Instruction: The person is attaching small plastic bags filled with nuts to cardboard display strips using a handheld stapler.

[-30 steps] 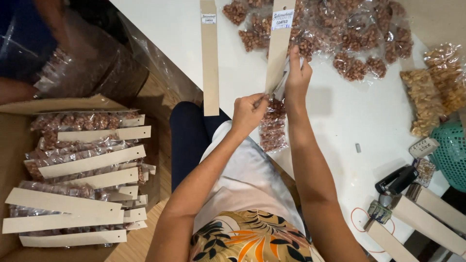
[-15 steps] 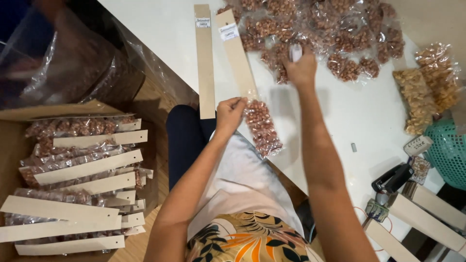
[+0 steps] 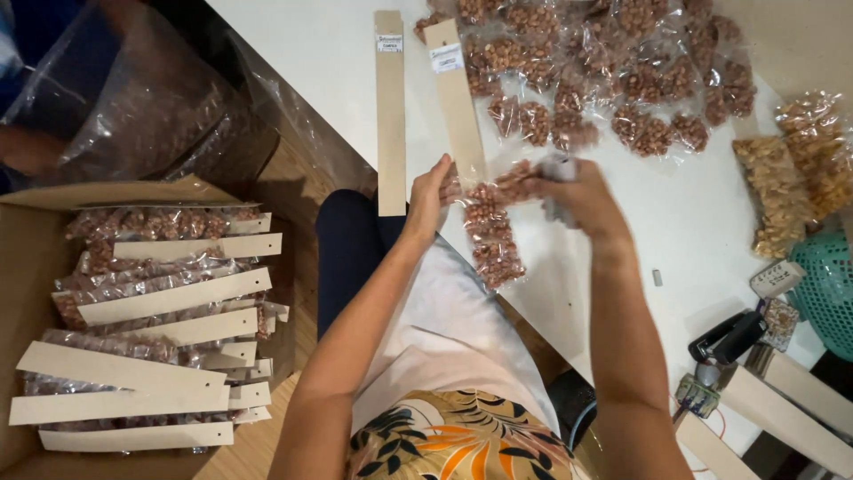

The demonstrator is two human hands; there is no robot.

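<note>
Pinching the lower end of a long tan cardboard strip point(image 3: 456, 98), the left hand point(image 3: 429, 191) is closed on the card where small clear packets of brown nuts point(image 3: 490, 236) are already fastened in a hanging row below it. The right hand point(image 3: 577, 196) is clenched around something blurred, apparently another small clear packet of nuts point(image 3: 520, 178) and perhaps a pale tool, though what exactly is gripped cannot be told. The two hands are close together, with that packet brought between them against the strip, just above the fastened row.

Just beyond the left hand a second tan cardboard strip point(image 3: 389, 116) is laid flat on the white tabletop point(image 3: 302, 53), bare of packets. Beyond the right hand a loose heap of clear nut packets point(image 3: 622, 71) is spread, and further out on that side a clear bag of paler nuts point(image 3: 782, 191) is seen beside a green plastic basket point(image 3: 826, 284). Nearer the body on the right side a black stapler point(image 3: 729, 336) is lying apart from the hand. Out past the left elbow an open brown cardboard box point(image 3: 35, 267) is filled with finished strips point(image 3: 169, 298).

A slip seems the likeliest fault: the strip is held only at its end, so it could be swung askew and the new packet set crooked or over its neighbour. The hanging row is at the table edge and could be dragged off by its own weight if the pinch is eased.
</note>
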